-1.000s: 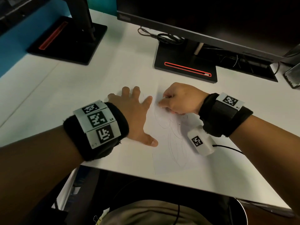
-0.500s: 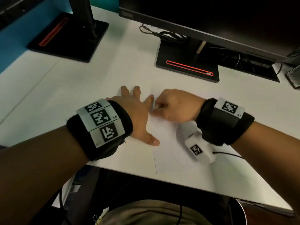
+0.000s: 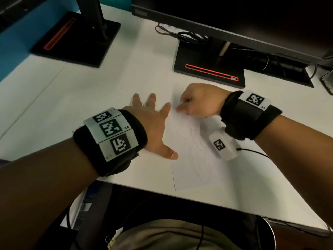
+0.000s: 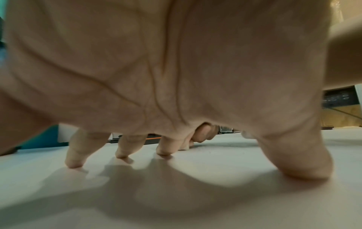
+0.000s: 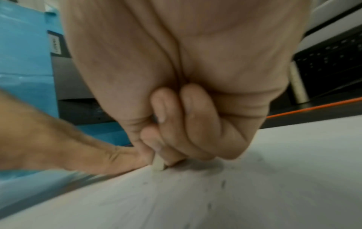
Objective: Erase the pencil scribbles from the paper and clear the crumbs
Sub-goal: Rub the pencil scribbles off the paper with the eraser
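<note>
White eraser [image 5: 158, 164] pinched in my right hand [image 3: 200, 101] sits at the paper's [image 3: 187, 177] far-left corner; scribbles [image 3: 198, 156] run toward the counter's near edge. Left hand [image 3: 153, 127] presses flat, fingers spread.

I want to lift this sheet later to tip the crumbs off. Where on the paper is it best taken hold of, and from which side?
Probably the near edge of the paper, approached from the desk's front. That end lies flat and uncovered close to the desk's front edge. The far end is taken: the left hand presses beside its left edge, and the right hand rubs the eraser there.
</note>
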Available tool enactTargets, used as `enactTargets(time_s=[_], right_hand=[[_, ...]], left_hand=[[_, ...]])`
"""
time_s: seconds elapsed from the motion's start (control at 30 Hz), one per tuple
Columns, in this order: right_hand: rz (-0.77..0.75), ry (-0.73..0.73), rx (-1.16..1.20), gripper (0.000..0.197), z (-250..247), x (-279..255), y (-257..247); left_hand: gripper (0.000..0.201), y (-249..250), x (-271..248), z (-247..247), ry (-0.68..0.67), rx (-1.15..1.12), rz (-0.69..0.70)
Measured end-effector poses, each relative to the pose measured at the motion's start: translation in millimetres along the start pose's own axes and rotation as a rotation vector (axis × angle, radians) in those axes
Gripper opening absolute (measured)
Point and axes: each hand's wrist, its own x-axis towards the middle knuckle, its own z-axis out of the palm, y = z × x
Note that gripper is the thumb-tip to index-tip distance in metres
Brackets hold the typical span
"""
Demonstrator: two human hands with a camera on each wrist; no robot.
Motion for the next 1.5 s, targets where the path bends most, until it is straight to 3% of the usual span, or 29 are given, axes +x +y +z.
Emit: enactTargets(time_s=[0.07, 0.17, 0.23, 0.37, 0.5, 0.63, 0.77, 0.93, 1.07, 1.23, 1.4, 1.5], right_hand=[[-0.011, 0.032, -0.035, 0.041, 3, -3, -3], [-0.12, -0.054, -0.084, 0.037, 20, -18, -12], [-0.11, -0.092, -0.083, 0.037, 17, -23, -7], [-0.047, 0.042, -0.107, 0.038, 6, -17, 3], [-0.174, -0.065, -0.105, 0.036, 22, -27, -6], [-0.056, 0.03, -0.097, 0.036, 5, -22, 12], [-0.189, -0.023, -0.081, 0.034, 29, -32, -6], [-0.082, 0.023, -0.087, 0.036, 11, -25, 6], [-0.195, -0.044, -0.091, 0.034, 29, -36, -9], [-0.063, 0.045, -0.118, 0.035, 10, -30, 14], [-0.211, -0.038, -0.105, 0.032, 33, -47, -7], [-0.093, 0.014, -0.109, 0.035, 18, -38, 9]], left_hand=[[0.139, 0, 1, 0, -0.003, -0.001, 0.002], [0.14, 0, 2, 0, -0.007, 0.002, 0.003], [0.14, 0, 2, 0, -0.011, 0.009, -0.001], [0.139, 1, 0, -2, -0.021, 0.011, -0.005], [0.139, 1, 1, -2, -0.023, 0.016, -0.008], [0.139, 1, 1, -2, -0.033, 0.012, -0.002], [0.141, 1, 4, 0, -0.026, 0.011, 0.0], [0.14, 1, 1, -2, -0.026, 0.008, -0.002], [0.141, 0, 4, -1, -0.031, 0.011, 0.001], [0.14, 1, 1, -3, -0.045, 0.006, -0.005], [0.142, 0, 4, -1, -0.039, 0.018, -0.003], [0.141, 0, 2, -1, -0.037, 0.016, 0.001]])
